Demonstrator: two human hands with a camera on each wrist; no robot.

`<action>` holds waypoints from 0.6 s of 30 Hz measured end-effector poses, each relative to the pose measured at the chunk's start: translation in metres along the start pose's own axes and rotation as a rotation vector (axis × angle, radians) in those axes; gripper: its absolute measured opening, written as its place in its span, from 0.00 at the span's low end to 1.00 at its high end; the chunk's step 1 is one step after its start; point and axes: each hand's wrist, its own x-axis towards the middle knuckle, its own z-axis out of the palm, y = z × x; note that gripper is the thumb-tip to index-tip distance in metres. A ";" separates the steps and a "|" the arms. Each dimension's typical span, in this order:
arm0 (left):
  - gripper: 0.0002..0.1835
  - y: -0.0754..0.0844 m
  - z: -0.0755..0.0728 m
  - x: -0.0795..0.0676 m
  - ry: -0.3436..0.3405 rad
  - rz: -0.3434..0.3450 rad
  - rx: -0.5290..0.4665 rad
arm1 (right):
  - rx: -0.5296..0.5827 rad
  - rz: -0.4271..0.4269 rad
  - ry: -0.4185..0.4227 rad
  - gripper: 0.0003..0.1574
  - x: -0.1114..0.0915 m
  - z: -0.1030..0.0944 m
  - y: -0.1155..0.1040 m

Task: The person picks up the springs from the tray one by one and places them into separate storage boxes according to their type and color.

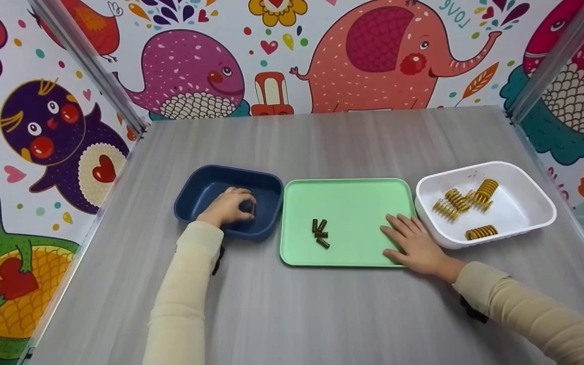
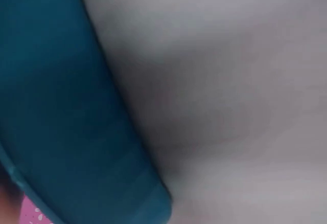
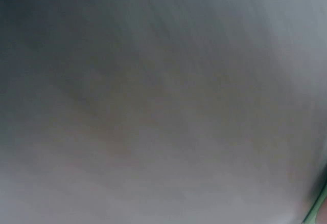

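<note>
My left hand [image 1: 230,207] reaches into the dark blue bin [image 1: 195,188], its thumb and fingers curled around a small dark spring [image 1: 252,208]. Several more short dark coil springs [image 1: 321,234] lie in a loose cluster on the light green tray [image 1: 358,197], left of its middle. Fingers spread, my right hand [image 1: 416,248] rests on the tray's right edge. In the left wrist view the blue bin's outer wall [image 2: 76,111] fills the left side. The right wrist view is mostly blurred tabletop.
A white bin [image 1: 520,203] with several larger yellow springs [image 1: 458,200] stands right of the tray. All three containers sit side by side on a grey wood-grain table [image 1: 322,314]. Patterned walls with metal posts [image 1: 94,71] enclose the table's back and sides.
</note>
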 end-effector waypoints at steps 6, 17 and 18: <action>0.18 -0.003 0.002 -0.001 -0.043 -0.060 -0.023 | -0.035 -0.037 0.066 0.35 -0.001 0.003 0.000; 0.16 -0.005 0.006 -0.002 -0.061 -0.096 -0.072 | -0.002 0.020 -0.020 0.36 0.001 -0.001 -0.001; 0.16 -0.006 0.006 -0.002 -0.056 -0.093 -0.079 | -0.002 0.021 -0.023 0.36 0.001 -0.001 -0.001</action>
